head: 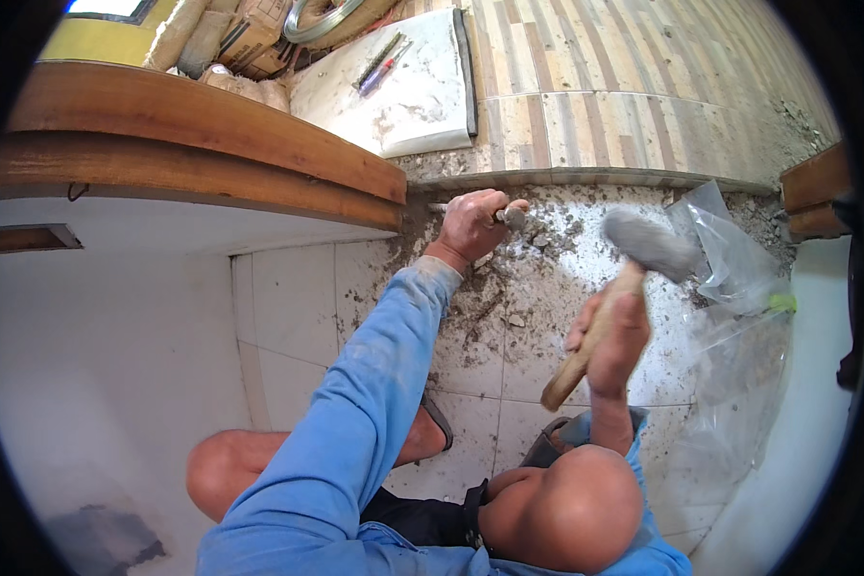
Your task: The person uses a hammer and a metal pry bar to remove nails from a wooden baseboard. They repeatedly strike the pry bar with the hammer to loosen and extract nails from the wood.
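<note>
My left hand grips a metal chisel, whose round struck end sticks out on the right side of the fist. The chisel's far part points left, towards the foot of the wooden door frame. In my right hand is the wooden handle of a club hammer; its grey head is blurred and stands apart from the chisel, to the right. Broken mortar and grit lie on the white floor tiles below the raised edge of the wood-patterned floor.
Clear plastic sheeting lies at the right by the wall. On the upper floor, a white board carries a purple-handled tool and a thin rod. Behind are a wire coil and a cardboard box. My knees flank the work area.
</note>
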